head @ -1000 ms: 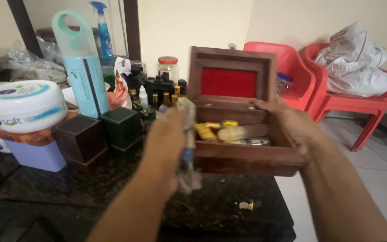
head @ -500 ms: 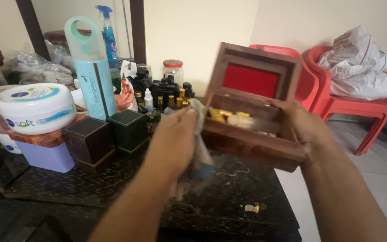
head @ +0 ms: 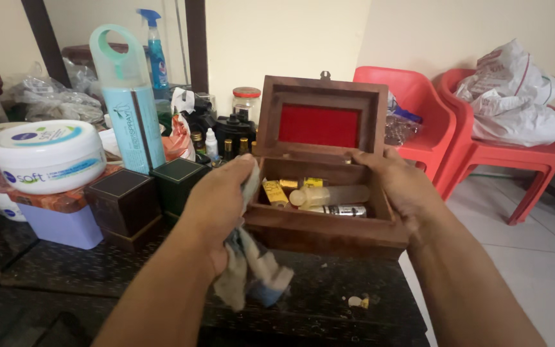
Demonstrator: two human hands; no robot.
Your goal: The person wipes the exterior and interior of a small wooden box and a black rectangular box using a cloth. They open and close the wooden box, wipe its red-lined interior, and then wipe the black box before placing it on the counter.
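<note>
Now: open wooden box in one hand, rag in the other

Held above the near right part of the dark bench (head: pixel 329 283): a wooden box (head: pixel 325 228), lid up, red lining facing the camera. Gripped at its right wall by the right hand (head: pixel 396 186), fingers curled over the rim, thumb along the far edge. Pressed against the box's left wall: the left hand (head: pixel 216 202), closed around a crumpled rag (head: pixel 252 273), pale cloth with a blue patch, hanging down below the fist toward the bench. Top of the rag poking up between fingers and box.

Inside the box: small yellow packets (head: pixel 277 191) at the left, a pale tube (head: pixel 329 195) lying across the middle, a silver cylinder (head: pixel 342 210) just near of it.

On the bench, near and below the box: a small pale and gold scrap (head: pixel 357 301), plus scattered crumbs.

Left of the box, standing close together: a dark green cube box (head: pixel 176 178) and a dark brown cube box (head: pixel 123 200). Further left: a white cream jar (head: pixel 45 155) set on top of a lavender container (head: pixel 59 225). Behind those: a tall teal canister (head: pixel 130 103) with a ring handle, a blue spray bottle (head: pixel 153 48), a cluster of small dark bottles (head: pixel 229 135), a glass jar with a red lid (head: pixel 246 101).

Far right, off the bench: two red plastic chairs (head: pixel 483 151), white bags (head: pixel 515 96) heaped on the rightmost one.
</note>
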